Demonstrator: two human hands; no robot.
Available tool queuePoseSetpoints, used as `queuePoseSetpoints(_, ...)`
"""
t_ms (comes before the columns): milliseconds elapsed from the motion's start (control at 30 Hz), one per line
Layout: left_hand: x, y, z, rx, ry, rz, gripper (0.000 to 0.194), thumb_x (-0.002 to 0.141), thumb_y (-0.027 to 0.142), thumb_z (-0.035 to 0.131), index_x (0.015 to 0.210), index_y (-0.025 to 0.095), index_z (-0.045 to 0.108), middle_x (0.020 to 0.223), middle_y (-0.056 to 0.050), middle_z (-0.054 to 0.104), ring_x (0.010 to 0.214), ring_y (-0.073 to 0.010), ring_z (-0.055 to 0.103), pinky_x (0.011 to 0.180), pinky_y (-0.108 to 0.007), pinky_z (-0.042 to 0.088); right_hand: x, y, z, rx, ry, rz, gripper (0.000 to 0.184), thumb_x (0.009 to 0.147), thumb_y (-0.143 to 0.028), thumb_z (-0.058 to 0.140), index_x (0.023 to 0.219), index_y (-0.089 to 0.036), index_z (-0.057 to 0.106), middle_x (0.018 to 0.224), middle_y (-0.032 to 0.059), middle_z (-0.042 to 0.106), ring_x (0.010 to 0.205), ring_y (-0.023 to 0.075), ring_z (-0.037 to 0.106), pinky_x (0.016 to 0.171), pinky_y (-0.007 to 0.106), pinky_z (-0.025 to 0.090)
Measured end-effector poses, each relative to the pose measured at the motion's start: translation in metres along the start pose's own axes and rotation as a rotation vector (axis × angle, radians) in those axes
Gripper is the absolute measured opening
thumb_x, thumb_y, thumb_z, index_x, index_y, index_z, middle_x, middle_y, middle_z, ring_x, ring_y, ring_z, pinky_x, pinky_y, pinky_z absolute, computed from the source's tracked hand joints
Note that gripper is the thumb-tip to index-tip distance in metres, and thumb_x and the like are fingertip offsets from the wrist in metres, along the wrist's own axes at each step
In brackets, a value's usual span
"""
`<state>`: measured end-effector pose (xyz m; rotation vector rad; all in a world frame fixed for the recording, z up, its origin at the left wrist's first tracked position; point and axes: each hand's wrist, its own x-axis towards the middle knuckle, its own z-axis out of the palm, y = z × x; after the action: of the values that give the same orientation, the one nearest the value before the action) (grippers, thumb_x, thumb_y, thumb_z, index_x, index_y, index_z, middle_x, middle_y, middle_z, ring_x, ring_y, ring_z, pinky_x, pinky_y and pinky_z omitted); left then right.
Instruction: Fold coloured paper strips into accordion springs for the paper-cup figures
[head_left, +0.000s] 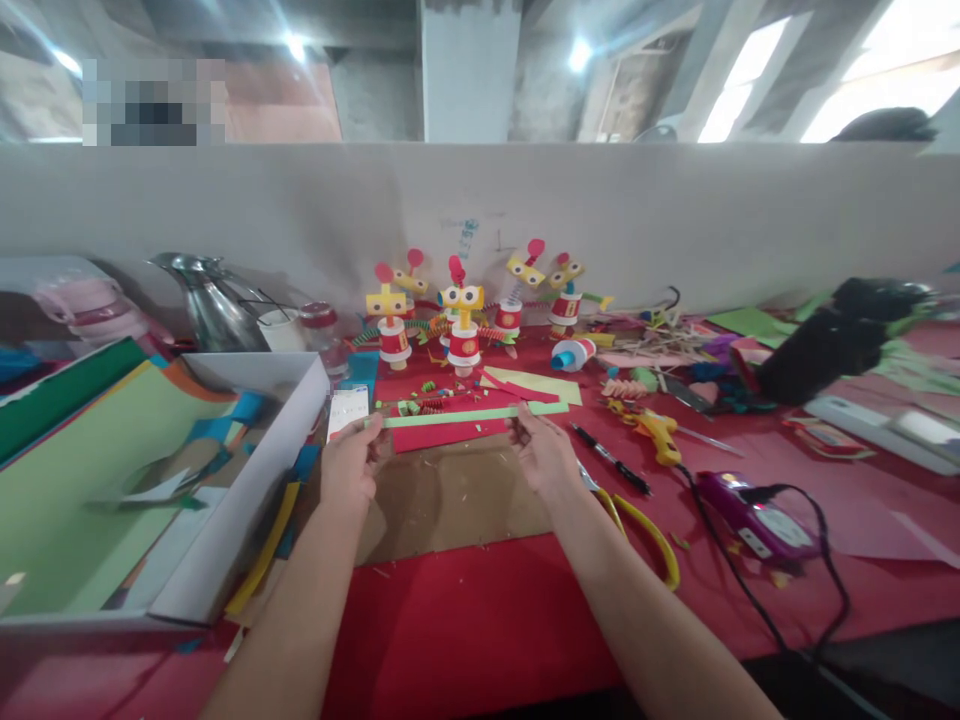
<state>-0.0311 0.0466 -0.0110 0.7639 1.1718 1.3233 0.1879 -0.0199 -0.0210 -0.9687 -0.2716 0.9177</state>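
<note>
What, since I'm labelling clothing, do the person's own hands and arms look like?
The left hand and right hand wear no gloves. Both forearms are bare as far as they show, without sleeve, watch or bracelet. Rings: too blurred to tell.

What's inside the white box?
A light green sheet, a dark green sheet, blue scraps and white paper. Whatever lies under the light green sheet is covered.

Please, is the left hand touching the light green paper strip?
Touching: the head view shows the left hand pinching the left end of the light green paper strip.
</note>
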Motion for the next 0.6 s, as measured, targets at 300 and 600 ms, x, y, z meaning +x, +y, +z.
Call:
queuePoseSetpoints(300,0.016,-0.004,-0.015,0.437,0.083,0.318,0.027,0.063,0.012,0.067,0.086,0.024,0.073,0.089,-0.004,0.070,0.076,-0.0172,0.060,0.073,-0.026,0.043,0.015,0.006,-0.008,-0.142,0.013,0.053,0.022,0.067,-0.027,0.076,0.062,-0.019,0.055,0.056,-0.0002,0.061,0.054,0.0125,0.060,0.049,0.023,0.050)
queuePoseSetpoints(600,0.009,0.001,-0.016,0.735,-0.118,0.468,0.027,0.059,0.006,0.069,0.076,0.026,0.074,0.091,-0.009,0.072,0.102,-0.0287,0.059,0.095,-0.035,0.037,0.021,-0.001,-0.014,-0.295,0.029,-0.054,0.023,0.062,-0.030,0.074,0.060,-0.019,0.054,0.052,-0.0026,0.056,0.050,0.0119,0.057,0.048,0.023,0.044)
